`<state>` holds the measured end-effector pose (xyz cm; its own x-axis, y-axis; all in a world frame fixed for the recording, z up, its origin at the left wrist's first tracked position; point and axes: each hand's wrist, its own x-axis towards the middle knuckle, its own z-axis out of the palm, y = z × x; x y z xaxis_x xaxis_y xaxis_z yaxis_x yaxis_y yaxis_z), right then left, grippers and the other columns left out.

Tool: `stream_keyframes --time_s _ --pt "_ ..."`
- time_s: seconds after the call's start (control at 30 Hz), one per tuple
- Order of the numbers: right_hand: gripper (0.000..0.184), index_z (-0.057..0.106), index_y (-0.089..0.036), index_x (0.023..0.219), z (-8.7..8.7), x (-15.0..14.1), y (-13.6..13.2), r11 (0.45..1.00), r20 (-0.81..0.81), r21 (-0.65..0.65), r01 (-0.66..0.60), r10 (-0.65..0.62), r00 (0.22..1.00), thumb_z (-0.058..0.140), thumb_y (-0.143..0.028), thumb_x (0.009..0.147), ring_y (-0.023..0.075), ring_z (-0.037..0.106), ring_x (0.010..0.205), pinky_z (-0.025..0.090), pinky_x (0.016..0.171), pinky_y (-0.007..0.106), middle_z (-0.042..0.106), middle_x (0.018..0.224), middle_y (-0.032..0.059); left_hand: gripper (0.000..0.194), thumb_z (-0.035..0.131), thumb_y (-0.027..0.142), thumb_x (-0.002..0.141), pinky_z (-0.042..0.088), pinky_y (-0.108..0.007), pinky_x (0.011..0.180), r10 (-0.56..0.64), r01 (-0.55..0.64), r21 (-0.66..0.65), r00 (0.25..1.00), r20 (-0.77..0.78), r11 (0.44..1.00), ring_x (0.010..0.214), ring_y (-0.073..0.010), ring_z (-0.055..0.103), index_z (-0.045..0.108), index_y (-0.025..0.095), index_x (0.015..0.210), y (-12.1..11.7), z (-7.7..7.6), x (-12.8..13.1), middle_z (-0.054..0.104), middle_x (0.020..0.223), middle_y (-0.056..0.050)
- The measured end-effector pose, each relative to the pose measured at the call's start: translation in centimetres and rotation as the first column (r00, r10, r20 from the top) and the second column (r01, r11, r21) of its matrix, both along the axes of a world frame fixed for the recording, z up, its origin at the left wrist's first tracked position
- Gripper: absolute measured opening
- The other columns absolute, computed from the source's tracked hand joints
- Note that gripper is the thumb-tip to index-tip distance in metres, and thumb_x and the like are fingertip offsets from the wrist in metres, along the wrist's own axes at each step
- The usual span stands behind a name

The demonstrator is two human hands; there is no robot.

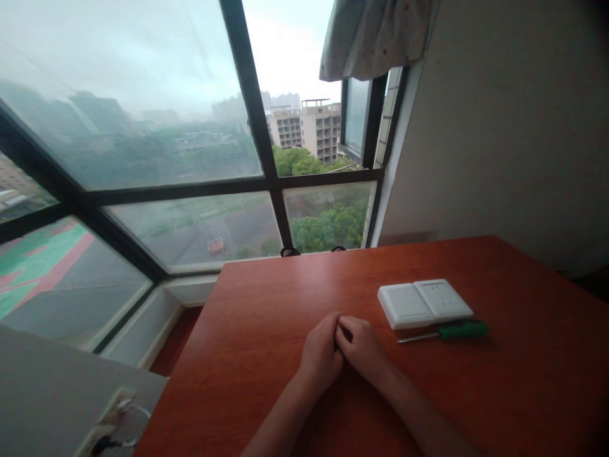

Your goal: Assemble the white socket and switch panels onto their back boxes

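My left hand point(321, 352) and my right hand point(365, 349) rest together on the reddish-brown table point(252, 330). Their curled fingers meet at the front, and no object shows in either one. To the right of my right hand lie two white wall plates side by side, a switch-like plate point(403, 304) and a socket plate point(443, 298) with slots. Just in front of them, on the near side, is a screwdriver point(462, 329) with a green handle, its metal shaft pointing left. Neither hand touches these things.
Large dark-framed windows point(181, 193) stand beyond the table, one pane open near the hanging curtain point(375, 38). A pale wall point(499, 139) rises on the right. At the lower left, plugs and cords sit in a wall outlet point(114, 406).
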<state>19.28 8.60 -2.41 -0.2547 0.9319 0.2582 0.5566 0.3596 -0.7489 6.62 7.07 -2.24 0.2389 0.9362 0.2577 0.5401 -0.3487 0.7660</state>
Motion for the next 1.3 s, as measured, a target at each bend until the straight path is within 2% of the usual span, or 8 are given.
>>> stream_keyframes --time_s 0.7,1.3 --pt "0.020 0.058 -0.020 0.068 -0.20 -0.03 0.08 1.000 0.017 0.007 0.006 -0.006 1.000 0.047 -0.018 0.085 0.0164 0.058 0.066 0.037 0.062 0.026 0.066 0.072 0.0040 0.060 0.046 -0.002 0.060 0.049 -0.040 0.091 0.005 -0.005 -0.004 1.000 -0.001 1.000 0.100 -0.0243 0.063 0.055 0.018 0.117 0.03 -0.25 -0.14 0.067 0.111 -0.010" --pt "0.020 0.056 -0.019 0.068 -0.13 -0.01 -0.02 1.000 0.021 0.005 0.002 -0.002 1.000 0.047 -0.016 0.085 0.0160 0.058 0.067 0.036 0.062 0.025 0.065 0.072 0.0037 0.057 0.046 -0.002 0.061 0.050 -0.037 0.088 0.001 -0.001 -0.002 1.000 -0.005 1.000 0.098 -0.0229 0.063 0.056 0.018 0.114 0.07 0.01 -0.07 0.068 0.107 -0.008"
